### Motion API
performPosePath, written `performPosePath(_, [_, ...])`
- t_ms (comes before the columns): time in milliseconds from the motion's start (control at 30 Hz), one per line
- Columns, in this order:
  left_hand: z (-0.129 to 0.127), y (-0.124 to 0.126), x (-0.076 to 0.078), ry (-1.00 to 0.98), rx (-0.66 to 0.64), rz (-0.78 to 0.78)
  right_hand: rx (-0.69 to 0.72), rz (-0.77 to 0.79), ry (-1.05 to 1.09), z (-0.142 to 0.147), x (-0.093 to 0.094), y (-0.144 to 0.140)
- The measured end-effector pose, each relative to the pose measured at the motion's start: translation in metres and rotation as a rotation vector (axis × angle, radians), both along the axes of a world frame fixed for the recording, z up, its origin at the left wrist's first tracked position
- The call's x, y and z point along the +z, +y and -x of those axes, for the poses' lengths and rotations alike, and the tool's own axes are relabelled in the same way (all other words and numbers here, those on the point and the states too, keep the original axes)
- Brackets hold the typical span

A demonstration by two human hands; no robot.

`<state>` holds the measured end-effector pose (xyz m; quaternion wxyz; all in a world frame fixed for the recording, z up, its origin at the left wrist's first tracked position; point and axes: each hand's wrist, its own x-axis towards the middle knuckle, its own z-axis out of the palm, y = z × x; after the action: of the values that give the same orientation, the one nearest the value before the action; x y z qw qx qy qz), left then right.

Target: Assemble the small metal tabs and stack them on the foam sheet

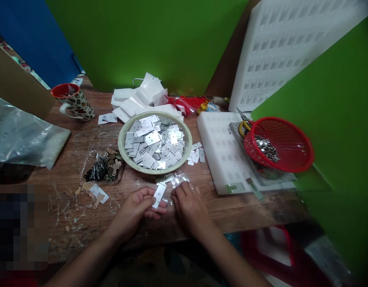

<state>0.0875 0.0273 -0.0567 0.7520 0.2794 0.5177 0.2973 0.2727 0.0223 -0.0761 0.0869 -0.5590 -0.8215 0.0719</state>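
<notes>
My left hand (144, 204) holds a small flat metal plate (159, 195) with a hole in it, pinched between thumb and fingers. Beside it, my right hand (188, 203) rests at the table with fingers curled down, close to a scatter of small washers (178, 178). Its fingertips are hidden, so what they grip cannot be made out. Just beyond both hands stands a round pale basin (121, 149) heaped with similar metal plates (152, 137). More loose plates (196, 154) lie by the basin's right side.
Left of the basin sits a clear tray of dark and brown small parts (104, 167). A mug (77, 104) stands at the back left. On the right, a red basket (282, 143) of metal pieces and scissors (245, 124) lie over white foam (212, 139). Green panels (148, 44) enclose the table.
</notes>
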Motion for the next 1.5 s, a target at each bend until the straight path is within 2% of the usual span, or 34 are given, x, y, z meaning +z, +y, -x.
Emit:
performPosePath(100, [0.0,0.001,0.0,0.008,-0.001,-0.004,-0.014,0.017,0.046,0.0,0.001,-0.001])
performPosePath(300, [-0.01,-0.002,0.004,-0.014,-0.031,-0.006,-0.023,0.167,0.408,0.006,0.015,-0.006])
performPosePath(400, [-0.017,-0.003,0.005,-0.054,-0.034,-0.008,-0.013,0.158,0.445,0.012,0.02,-0.007])
performPosePath(500, [-0.02,-0.004,0.005,-0.06,-0.032,-0.02,-0.061,0.128,0.509,0.013,0.02,-0.007])
performPosePath(633, [-0.021,-0.003,0.005,-0.059,-0.042,-0.009,-0.163,0.154,0.748,0.012,0.018,-0.007])
performPosePath(700, [-0.021,-0.003,0.006,-0.051,-0.047,-0.007,-0.243,0.256,0.9,0.012,0.015,-0.006])
performPosePath(833, [-0.024,-0.001,0.009,-0.007,-0.058,-0.024,-0.379,0.562,1.243,0.016,0.012,-0.004])
performPosePath(967, [-0.026,0.0,0.01,0.009,-0.074,-0.041,-0.415,0.671,1.417,0.02,0.015,-0.003])
performPosePath(1067, [-0.025,0.0,0.007,0.015,-0.077,-0.026,-0.409,0.636,1.398,0.018,0.016,-0.001])
performPosePath(1233, [-0.006,0.003,0.002,0.026,-0.019,-0.037,-0.402,0.352,1.164,-0.002,0.01,0.003])
performPosePath(1367, [0.014,0.004,0.002,0.064,0.057,-0.037,-0.222,0.226,0.836,-0.014,0.01,0.0])
performPosePath(1500, [0.023,0.003,0.005,0.071,0.113,-0.025,-0.051,0.258,0.578,-0.006,0.012,-0.007])
